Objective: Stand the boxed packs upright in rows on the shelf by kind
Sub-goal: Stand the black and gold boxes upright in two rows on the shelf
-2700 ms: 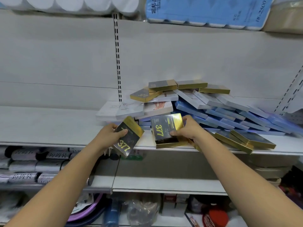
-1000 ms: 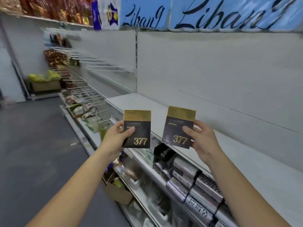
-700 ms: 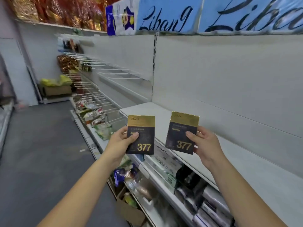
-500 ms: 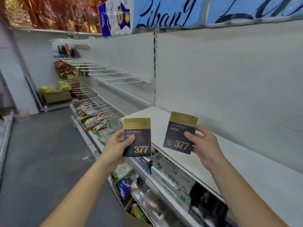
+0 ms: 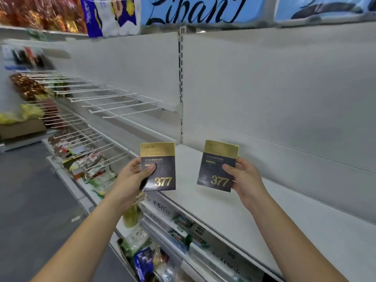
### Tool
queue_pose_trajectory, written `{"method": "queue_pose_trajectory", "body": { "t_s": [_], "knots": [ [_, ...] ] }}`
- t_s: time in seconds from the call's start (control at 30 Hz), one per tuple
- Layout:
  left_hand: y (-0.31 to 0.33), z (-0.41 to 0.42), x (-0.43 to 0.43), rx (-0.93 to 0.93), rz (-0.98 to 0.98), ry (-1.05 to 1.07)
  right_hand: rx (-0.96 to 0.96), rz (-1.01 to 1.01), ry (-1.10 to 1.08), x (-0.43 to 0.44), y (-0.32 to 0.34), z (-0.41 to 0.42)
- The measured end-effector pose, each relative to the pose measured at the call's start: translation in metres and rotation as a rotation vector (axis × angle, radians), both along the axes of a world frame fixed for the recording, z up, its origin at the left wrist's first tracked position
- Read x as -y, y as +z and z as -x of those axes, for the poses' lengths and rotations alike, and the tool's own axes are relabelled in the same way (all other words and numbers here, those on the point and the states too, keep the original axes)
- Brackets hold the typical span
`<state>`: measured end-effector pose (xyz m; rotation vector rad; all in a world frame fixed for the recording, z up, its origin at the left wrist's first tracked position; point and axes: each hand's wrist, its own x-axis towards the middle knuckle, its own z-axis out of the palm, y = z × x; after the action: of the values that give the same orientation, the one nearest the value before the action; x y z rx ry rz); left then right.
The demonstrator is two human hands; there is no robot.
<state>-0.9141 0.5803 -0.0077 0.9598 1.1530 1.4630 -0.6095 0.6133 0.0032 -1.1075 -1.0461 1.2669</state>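
Left hand (image 5: 132,176) pinches one black-and-gold 377 pack (image 5: 160,171) upright; my right hand (image 5: 242,178) grips a second pack (image 5: 218,167) beside it. Below both I see white boxes (image 5: 160,208); just beyond, the white shelf (image 5: 223,210); wire hooks (image 5: 122,103) far left.

Two boxed packs (image 5: 162,171) (image 5: 215,169), two hands (image 5: 130,180) (image 5: 244,180)

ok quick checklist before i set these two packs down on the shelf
1. Left hand grip on left pack: ok, thumb across its front.
2. Right hand grip on right pack: ok.
3. Same kind: ok, both gold-topped, marked 377.
4. Both upright: not ok, right pack tilts slightly.
5. Landing spot on shelf: ok, bare white surface shows below both.
6. Row to align with: cannot tell, none in view.
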Motion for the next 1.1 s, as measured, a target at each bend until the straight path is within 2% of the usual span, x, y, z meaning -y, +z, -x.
{"method": "queue_pose_trajectory", "body": {
  "t_s": [0.37,0.57,0.83,1.1],
  "knots": [
    [-0.018,0.087,-0.103,0.011,-0.013,-0.262,0.010,-0.007,-0.234,-0.031,-0.001,0.087],
    [-0.037,0.098,-0.147,0.037,0.043,-0.384,0.022,-0.023,-0.312,-0.038,-0.010,0.105],
    [-0.041,0.093,-0.190,0.022,0.065,-0.417,-0.005,-0.025,-0.336,-0.072,-0.019,0.108],
    [-0.046,0.097,-0.217,0.001,0.035,-0.434,0.064,0.011,-0.338,-0.130,-0.020,0.125]
  ]
}}
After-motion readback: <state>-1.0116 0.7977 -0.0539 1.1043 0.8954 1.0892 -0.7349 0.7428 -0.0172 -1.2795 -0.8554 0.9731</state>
